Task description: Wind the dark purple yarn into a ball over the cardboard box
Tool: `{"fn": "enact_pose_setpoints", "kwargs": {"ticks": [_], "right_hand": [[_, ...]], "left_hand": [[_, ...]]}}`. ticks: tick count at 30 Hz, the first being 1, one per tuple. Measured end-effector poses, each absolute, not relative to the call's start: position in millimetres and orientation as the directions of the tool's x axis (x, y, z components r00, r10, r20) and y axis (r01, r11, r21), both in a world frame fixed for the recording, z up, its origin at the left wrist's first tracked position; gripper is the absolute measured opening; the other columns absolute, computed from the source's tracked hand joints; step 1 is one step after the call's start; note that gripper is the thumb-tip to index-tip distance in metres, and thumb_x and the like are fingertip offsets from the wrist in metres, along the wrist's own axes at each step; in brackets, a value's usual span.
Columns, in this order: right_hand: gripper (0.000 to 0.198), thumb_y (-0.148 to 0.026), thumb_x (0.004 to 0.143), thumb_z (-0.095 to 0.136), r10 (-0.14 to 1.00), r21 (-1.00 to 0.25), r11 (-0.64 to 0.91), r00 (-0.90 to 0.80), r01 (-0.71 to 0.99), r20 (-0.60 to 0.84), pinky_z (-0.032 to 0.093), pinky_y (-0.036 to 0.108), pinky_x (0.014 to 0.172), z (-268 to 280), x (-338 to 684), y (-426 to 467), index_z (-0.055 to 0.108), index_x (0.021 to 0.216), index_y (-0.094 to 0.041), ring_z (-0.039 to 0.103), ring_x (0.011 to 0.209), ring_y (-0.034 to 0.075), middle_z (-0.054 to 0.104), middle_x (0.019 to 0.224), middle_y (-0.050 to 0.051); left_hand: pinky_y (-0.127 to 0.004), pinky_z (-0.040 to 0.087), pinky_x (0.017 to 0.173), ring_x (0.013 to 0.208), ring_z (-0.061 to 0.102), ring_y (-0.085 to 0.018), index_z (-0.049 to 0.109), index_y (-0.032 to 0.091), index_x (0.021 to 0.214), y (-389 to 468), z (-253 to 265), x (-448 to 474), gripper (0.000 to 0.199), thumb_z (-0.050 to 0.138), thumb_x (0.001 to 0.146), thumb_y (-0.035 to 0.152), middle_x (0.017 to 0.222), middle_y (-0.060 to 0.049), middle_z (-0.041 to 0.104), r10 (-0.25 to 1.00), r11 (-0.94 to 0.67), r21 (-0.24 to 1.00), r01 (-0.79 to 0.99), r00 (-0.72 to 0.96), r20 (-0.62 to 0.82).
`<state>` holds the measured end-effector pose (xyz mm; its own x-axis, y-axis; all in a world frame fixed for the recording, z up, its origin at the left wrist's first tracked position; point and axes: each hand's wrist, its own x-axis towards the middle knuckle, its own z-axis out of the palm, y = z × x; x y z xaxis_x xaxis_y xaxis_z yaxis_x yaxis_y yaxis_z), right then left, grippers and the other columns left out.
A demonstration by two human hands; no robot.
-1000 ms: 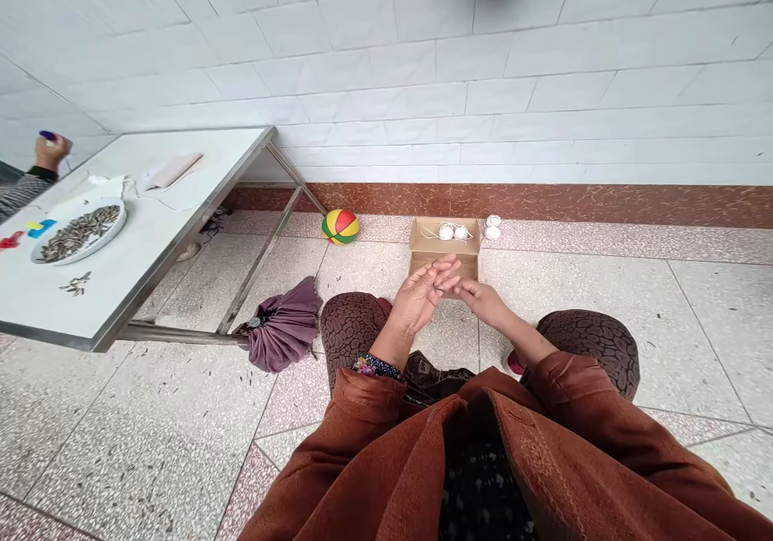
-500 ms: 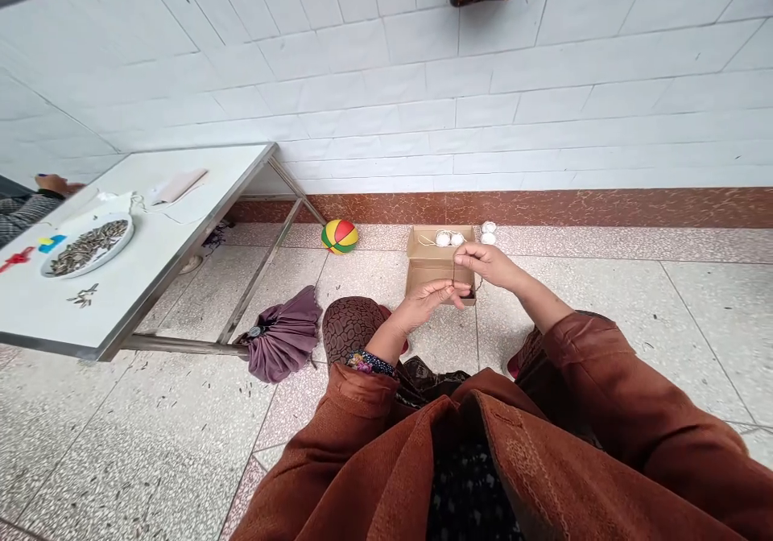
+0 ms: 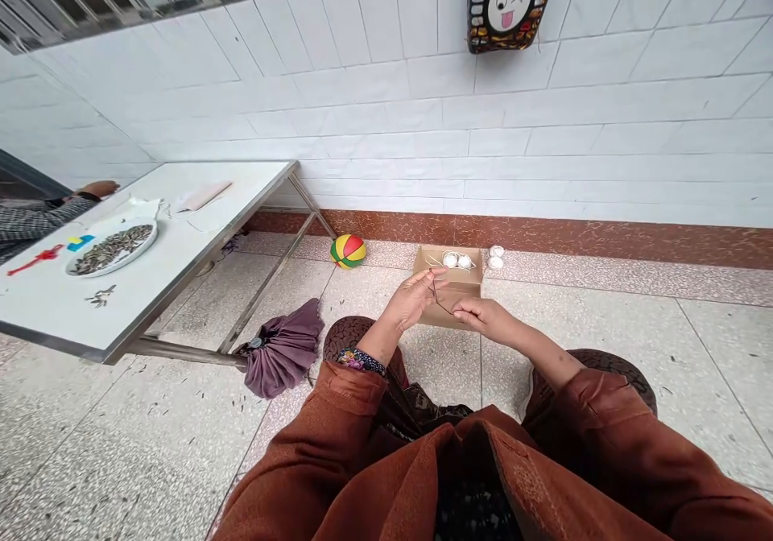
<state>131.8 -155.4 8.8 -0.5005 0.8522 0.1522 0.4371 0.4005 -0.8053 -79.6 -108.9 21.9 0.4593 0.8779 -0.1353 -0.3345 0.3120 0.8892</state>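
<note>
A thin dark cord [image 3: 442, 307] runs between my two hands, above the open cardboard box [image 3: 452, 317]. My left hand [image 3: 411, 298] pinches one part of it near the fingertips, with the cord passing over the fingers. My right hand [image 3: 486, 317], lower and to the right, is closed on the other part. Two white balls of yarn [image 3: 457, 260] lie in the far part of the box, with a loose pale strand beside them. Two more white balls [image 3: 496, 257] sit on the floor right of the box.
At left stands a white table [image 3: 199, 227] with a plate of sunflower seeds [image 3: 114, 249] and a red knotted ornament [image 3: 36, 260]. A person's sleeve [image 3: 36, 220] shows behind it. A purple bag [image 3: 287, 352] and a colourful ball [image 3: 348, 251] are nearby. A black basket [image 3: 510, 6] hangs on the wall.
My right hand has moved down from above the left hand, drawing the cord down to the right. My left hand has risen and turned its palm inward. The view has tilted up.
</note>
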Motion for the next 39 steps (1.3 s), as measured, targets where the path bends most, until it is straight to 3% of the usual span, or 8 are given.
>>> {"fn": "enact_pose_setpoints", "kwargs": {"ticks": [6, 11, 14, 21, 23, 26, 29, 39], "right_hand": [[0.029, -0.049, 0.094, 0.057, 0.831, -0.901, 0.328, -0.541, 0.284, 0.132, 0.047, 0.033, 0.077, 46.5, 138.8, -103.7, 0.067, 0.088, -0.022, 0.06, 0.077, 0.019, 0.068, 0.083, 0.003], [0.032, -0.052, 0.087, 0.066, 0.936, -0.986, 0.112, -0.346, 0.121, 0.063, 0.046, 0.032, 0.076, 19.3, 149.1, -68.5, 0.066, 0.093, -0.021, 0.057, 0.075, 0.017, 0.061, 0.076, -0.001], [0.034, -0.052, 0.084, 0.069, 0.956, -0.994, 0.02, -0.294, 0.105, -0.011, 0.046, 0.031, 0.076, -7.2, 150.5, -61.4, 0.066, 0.092, -0.02, 0.057, 0.074, 0.016, 0.062, 0.075, -0.001], [0.028, -0.045, 0.096, 0.057, 0.948, -0.941, 0.072, -0.316, 0.33, -0.038, 0.049, 0.033, 0.08, -59.6, 122.0, -87.6, 0.071, 0.095, -0.02, 0.065, 0.081, 0.02, 0.072, 0.085, 0.003], [0.026, -0.04, 0.098, 0.055, 0.937, -0.883, 0.143, -0.349, 0.447, -0.025, 0.049, 0.035, 0.081, -65.5, 118.3, -99.4, 0.072, 0.097, -0.02, 0.066, 0.083, 0.022, 0.073, 0.088, 0.005], [0.025, -0.037, 0.1, 0.052, 0.897, -0.804, 0.28, -0.441, 0.524, 0.025, 0.049, 0.034, 0.083, -61.7, 122.3, -113.1, 0.071, 0.094, -0.021, 0.067, 0.088, 0.023, 0.073, 0.093, 0.007], [0.028, -0.042, 0.101, 0.052, 0.861, -0.812, 0.344, -0.503, 0.472, 0.073, 0.048, 0.032, 0.08, -45.6, 133.6, -119.1, 0.069, 0.093, -0.021, 0.065, 0.083, 0.02, 0.071, 0.088, 0.006], [0.031, -0.049, 0.091, 0.065, 0.872, -0.952, 0.195, -0.486, 0.237, 0.057, 0.047, 0.028, 0.067, -6.4, 156.0, -104.0, 0.069, 0.09, -0.019, 0.057, 0.068, 0.014, 0.067, 0.077, 0.001]], "left_hand": [[-0.037, 0.044, 0.104, 0.106, 0.069, -0.023, 0.078, 0.017, 0.103, -94.6, -12.5, -66.5, 0.046, 0.074, 0.082, 0.058, 0.109, -0.011, 0.077, 0.855, 0.185, 0.971, -0.152, 0.512, -0.083], [-0.029, 0.047, 0.079, 0.068, 0.062, -0.011, 0.074, 0.015, 0.12, -98.2, -24.8, -56.7, 0.051, 0.069, 0.088, 0.056, 0.099, -0.012, 0.079, 0.76, 0.29, 0.947, -0.14, 0.635, -0.139], [-0.025, 0.045, 0.071, 0.068, 0.06, -0.011, 0.072, 0.014, 0.123, -101.1, -22.9, -51.8, 0.052, 0.072, 0.087, 0.052, 0.087, -0.01, 0.078, 0.773, 0.389, 0.892, -0.229, 0.609, -0.18], [-0.047, 0.054, 0.101, 0.051, 0.048, -0.003, 0.064, 0.024, 0.132, -92.5, -7.1, -57.8, 0.034, 0.06, 0.099, 0.031, 0.081, 0.002, 0.074, 0.862, 0.486, 0.613, -0.623, 0.457, -0.218], [-0.051, 0.051, 0.107, 0.056, 0.055, -0.004, 0.059, 0.029, 0.137, -86.5, -5.2, -64.2, 0.035, 0.052, 0.103, 0.03, 0.09, 0.001, 0.076, 0.886, 0.46, 0.575, -0.677, 0.394, -0.245], [-0.055, 0.048, 0.109, 0.096, 0.072, -0.016, 0.059, 0.032, 0.137, -80.1, -7.3, -72.5, 0.034, 0.05, 0.104, 0.033, 0.117, -0.004, 0.075, 0.899, 0.437, 0.587, -0.682, 0.353, -0.259], [-0.056, 0.047, 0.108, 0.125, 0.065, -0.029, 0.065, 0.028, 0.13, -81.7, -13.4, -73.4, 0.033, 0.06, 0.098, 0.036, 0.132, -0.01, 0.07, 0.885, 0.443, 0.671, -0.594, 0.411, -0.22], [-0.049, 0.039, 0.113, 0.123, 0.066, -0.031, 0.074, 0.018, 0.123, -91.4, -22.2, -59.7, 0.052, 0.079, 0.081, 0.049, 0.114, -0.014, 0.077, 0.839, 0.367, 0.856, -0.363, 0.528, -0.135]]}}
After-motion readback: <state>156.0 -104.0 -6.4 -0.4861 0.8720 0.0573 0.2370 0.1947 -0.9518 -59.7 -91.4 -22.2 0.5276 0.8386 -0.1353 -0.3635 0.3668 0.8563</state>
